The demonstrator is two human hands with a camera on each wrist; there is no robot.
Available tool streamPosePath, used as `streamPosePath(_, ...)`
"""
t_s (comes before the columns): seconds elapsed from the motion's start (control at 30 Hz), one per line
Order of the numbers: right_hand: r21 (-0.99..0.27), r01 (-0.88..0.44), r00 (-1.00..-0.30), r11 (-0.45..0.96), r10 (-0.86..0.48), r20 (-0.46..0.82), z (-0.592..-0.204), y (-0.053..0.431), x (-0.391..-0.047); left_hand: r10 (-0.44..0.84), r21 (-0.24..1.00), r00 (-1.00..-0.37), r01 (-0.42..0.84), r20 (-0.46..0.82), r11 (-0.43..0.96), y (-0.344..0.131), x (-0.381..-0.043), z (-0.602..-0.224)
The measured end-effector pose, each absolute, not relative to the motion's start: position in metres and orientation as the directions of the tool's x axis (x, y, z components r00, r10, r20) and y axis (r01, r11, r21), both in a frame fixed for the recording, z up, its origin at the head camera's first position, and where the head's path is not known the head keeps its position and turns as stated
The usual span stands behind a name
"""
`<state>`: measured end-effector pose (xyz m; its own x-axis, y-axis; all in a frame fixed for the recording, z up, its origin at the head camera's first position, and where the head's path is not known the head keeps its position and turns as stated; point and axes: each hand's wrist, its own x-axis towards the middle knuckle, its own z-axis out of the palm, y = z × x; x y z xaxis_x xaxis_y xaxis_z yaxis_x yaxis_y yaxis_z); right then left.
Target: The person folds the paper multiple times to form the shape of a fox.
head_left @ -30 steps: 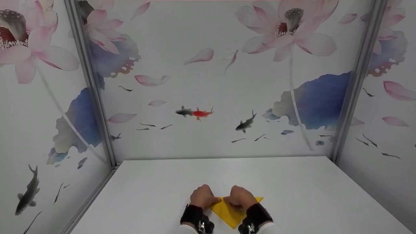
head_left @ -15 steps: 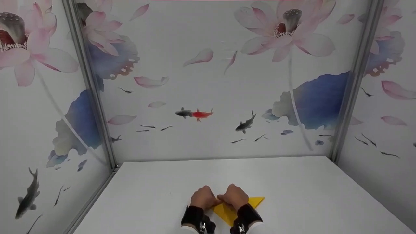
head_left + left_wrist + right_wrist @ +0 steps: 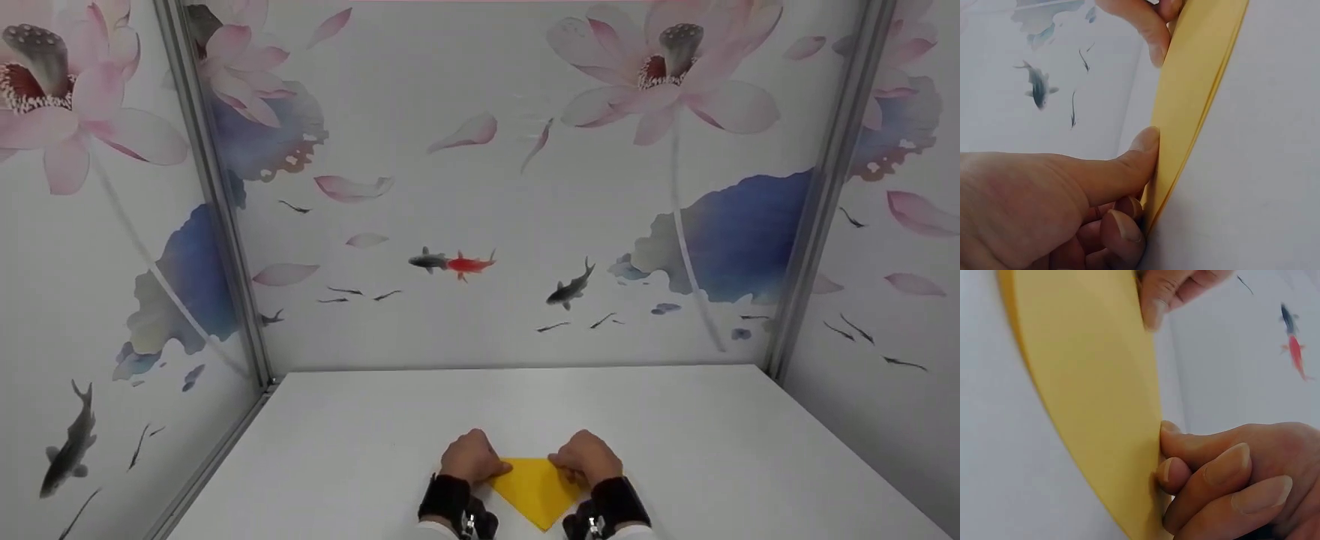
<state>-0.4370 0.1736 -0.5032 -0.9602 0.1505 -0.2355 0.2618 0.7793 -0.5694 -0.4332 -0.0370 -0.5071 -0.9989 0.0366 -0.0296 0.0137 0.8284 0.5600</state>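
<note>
A folded sheet of yellow paper [image 3: 534,491] lies on the table in front of the person, a triangle in the head view with its point toward the body. The left hand [image 3: 471,457] pinches its left end along the far edge. Thumb over the fold and fingers curled beneath show in the left wrist view, where the paper [image 3: 1199,73] has layered edges. At the far edge's right end, the right hand [image 3: 591,457] pinches the paper between thumb and index finger. Its other fingers curl beside the edge in the right wrist view.
The white table [image 3: 360,427] is enclosed by a back wall [image 3: 450,330] and side walls printed with lotus flowers and fish. Grey metal posts [image 3: 832,187] stand at the corners. Black straps with small devices [image 3: 622,501] sit on both wrists.
The right hand first moved left along the paper's far edge up to the left hand, then back right to the right end. The left hand stayed nearly in place at the left end.
</note>
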Motion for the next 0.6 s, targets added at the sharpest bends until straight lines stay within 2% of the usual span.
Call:
streamPosePath(0.13,-0.578,0.291,-0.946,0.762,0.141,-0.29,-0.504,0.202,-0.443,0.04,0.567,-0.999,0.033,0.0,0.823,-0.036,-0.425,-0.501)
streamPosePath(0.4,-0.594,0.333,-0.929,0.732,0.147,-0.339,-0.497,0.244,-0.433,0.034,0.582,-0.998,-0.004,-0.054,0.814,-0.038,-0.429,-0.5)
streamPosePath(0.6,-0.677,0.371,-0.916,0.636,0.129,-0.381,-0.499,0.259,-0.429,0.039,0.572,-0.997,-0.009,-0.073,0.82,-0.039,-0.439,-0.508)
